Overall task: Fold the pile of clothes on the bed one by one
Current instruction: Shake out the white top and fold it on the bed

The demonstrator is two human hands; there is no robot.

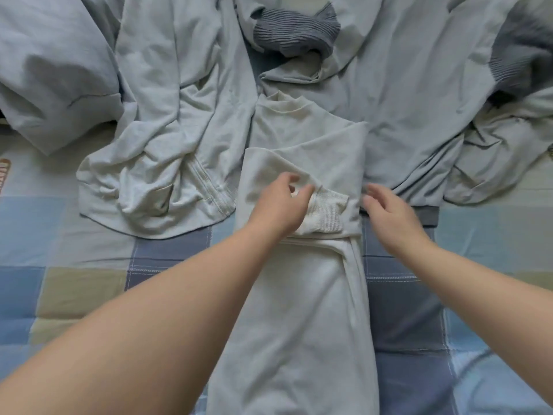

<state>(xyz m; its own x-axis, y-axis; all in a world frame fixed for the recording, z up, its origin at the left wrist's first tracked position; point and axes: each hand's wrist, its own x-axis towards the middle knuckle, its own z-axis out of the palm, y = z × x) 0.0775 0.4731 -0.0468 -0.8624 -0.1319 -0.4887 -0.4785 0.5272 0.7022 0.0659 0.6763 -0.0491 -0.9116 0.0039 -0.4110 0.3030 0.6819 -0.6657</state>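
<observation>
A cream long-sleeved top [299,310] lies lengthwise on the bed in a narrow strip, its collar pointing away from me. Its sleeve is folded across the middle, with the ribbed cuff [327,211] lying on top. My left hand [281,205] hovers over the sleeve beside the cuff, fingers loosely curled; I cannot tell whether it touches the cloth. My right hand [389,214] is at the strip's right edge, fingers spread and relaxed, holding nothing.
A crumpled pale garment [155,163] lies to the left. A large light-blue sweatshirt with dark grey ribbed cuffs [419,85] is spread at the back right. More bedding is bunched at the far left [51,70]. A checked blue and beige sheet [89,265] covers the bed.
</observation>
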